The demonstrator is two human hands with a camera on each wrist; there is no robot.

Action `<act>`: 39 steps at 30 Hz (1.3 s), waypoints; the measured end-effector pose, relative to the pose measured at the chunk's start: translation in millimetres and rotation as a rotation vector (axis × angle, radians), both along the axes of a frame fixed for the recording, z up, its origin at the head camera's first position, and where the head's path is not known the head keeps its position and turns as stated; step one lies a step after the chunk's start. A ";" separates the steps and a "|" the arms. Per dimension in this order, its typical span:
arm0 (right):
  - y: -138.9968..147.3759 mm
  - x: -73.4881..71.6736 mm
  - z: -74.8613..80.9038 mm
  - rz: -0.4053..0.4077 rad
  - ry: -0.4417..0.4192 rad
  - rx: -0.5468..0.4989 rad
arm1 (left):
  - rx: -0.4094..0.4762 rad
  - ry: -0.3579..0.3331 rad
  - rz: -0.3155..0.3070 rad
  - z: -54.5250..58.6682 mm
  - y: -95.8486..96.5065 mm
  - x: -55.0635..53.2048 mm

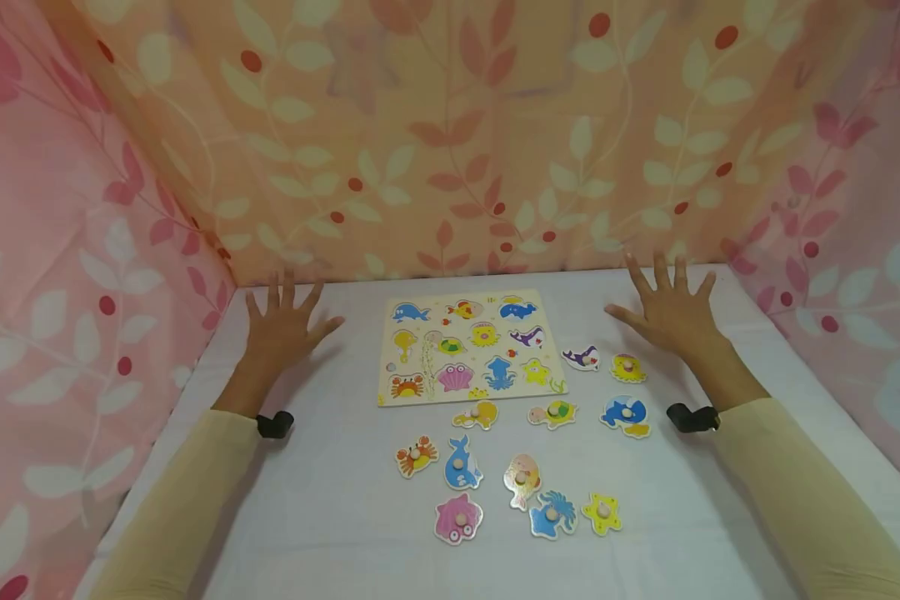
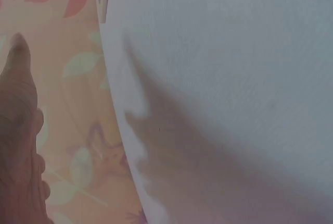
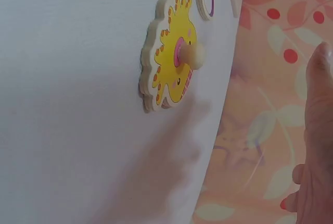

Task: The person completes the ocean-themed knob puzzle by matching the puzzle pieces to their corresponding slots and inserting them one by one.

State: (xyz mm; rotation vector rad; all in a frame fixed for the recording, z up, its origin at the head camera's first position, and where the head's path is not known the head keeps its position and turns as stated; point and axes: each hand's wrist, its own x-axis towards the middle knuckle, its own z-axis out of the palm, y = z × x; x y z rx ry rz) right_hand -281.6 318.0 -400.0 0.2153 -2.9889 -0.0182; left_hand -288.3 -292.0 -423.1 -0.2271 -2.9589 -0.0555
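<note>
Bkgd: floral curtain behind white-clothed table. Head cam gives me: 1 puzzle board, table's far half, btwn the hands; 11 loose pcs R of & in front of it, incl. yellow scalloped pc near R hand. L hand & R hand: fingers spread, holding nothing. R wrist cam adds yellow pc's thick edge + knob side-on; L wrist cam, big finger shadow, faint in head cam.

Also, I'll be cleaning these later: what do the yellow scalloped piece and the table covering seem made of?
Yellow scalloped piece: probably wood, smooth printed face, given its thick pale edge and bare knob. Table covering: likely matte white fabric, from its faint wrinkles.
</note>
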 end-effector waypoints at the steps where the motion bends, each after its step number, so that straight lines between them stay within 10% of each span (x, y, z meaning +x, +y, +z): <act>1: 0.6 1.0 0.3 -0.001 -0.012 0.002 | -0.006 -0.017 -0.018 -2.5 2.2 0.3; 8: 2.9 14.5 2.3 -0.008 -0.088 0.030 | -0.027 -0.134 -0.112 -18.4 24.6 7.8; 16: -1.8 36.6 3.6 0.034 -0.208 -0.016 | 0.000 -0.348 -0.146 -11.9 47.2 19.5; 39: -3.5 50.5 2.2 0.050 -0.336 -0.239 | 0.080 -0.432 -0.292 -18.8 64.3 24.2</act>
